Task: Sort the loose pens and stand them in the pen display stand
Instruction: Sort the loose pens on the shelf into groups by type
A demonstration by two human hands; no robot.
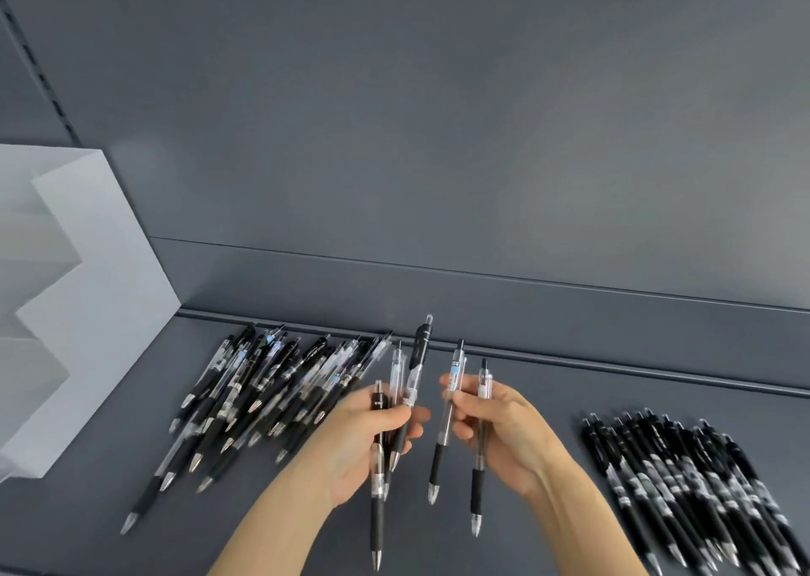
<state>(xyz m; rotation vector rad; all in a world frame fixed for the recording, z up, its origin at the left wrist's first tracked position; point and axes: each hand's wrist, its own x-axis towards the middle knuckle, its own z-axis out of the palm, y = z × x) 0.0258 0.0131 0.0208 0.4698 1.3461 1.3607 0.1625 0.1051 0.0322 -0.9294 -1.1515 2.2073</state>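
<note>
Our left hand (364,439) gripped several pens (414,356), our right hand (504,431) pinched two, tips down. The stand (87,290) sat well left, nearer our left.

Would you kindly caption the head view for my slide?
Left hand and right hand grip retractable pens above a grey shelf, between a mixed pile and an all-black row.

Grey shelf (570,382) carries a white stepped stand (101,312), a jumbled pen heap (263,391) and aligned black pens (683,479)
</note>
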